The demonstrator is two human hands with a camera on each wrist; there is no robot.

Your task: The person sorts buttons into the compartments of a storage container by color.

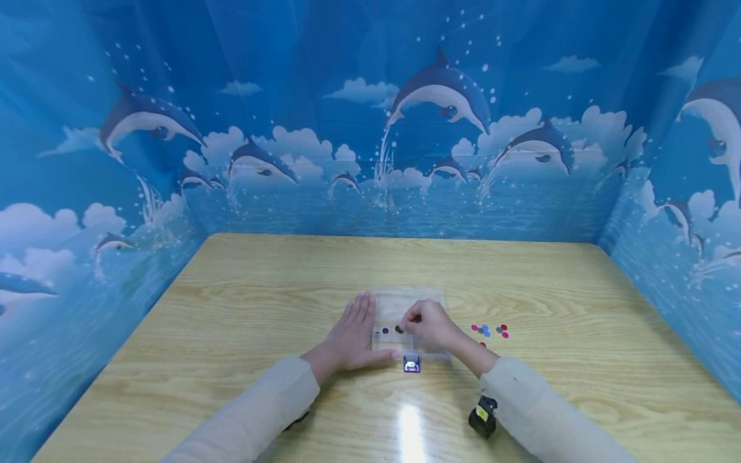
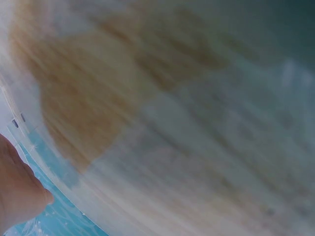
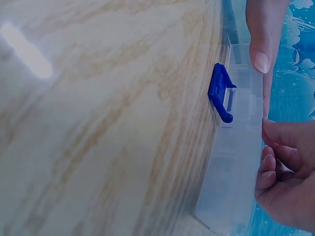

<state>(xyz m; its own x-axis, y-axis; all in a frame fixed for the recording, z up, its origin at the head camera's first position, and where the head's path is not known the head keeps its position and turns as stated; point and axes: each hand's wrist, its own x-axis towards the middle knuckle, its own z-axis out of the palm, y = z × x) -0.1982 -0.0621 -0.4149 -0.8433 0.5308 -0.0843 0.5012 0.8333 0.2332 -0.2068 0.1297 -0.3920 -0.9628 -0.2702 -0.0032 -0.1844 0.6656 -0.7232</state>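
Note:
A clear plastic box (image 1: 386, 344) with a blue latch (image 3: 221, 93) lies on the table, its transparent lid (image 1: 390, 302) folded back on the far side. My left hand (image 1: 352, 333) lies along the box's left side, fingers straight and thumb at the front edge. Over the box, my right hand (image 1: 429, 325) has its fingers curled, thumb and fingertips together; a small dark disc (image 1: 417, 318) shows among the fingers. Just under those fingertips are more dark discs (image 1: 399, 328) inside the box, and a dark blue disc (image 1: 385, 330) is farther left. The fingers partly hide the box's inside.
Several small pink, red, blue and grey discs (image 1: 485, 330) are scattered on the wooden table (image 1: 278, 276) right of the box, one red disc (image 1: 483, 344) near the right wrist. A black wrist camera (image 1: 483, 418) hangs below the right sleeve. A dolphin-print curtain (image 1: 347, 161) surrounds the table.

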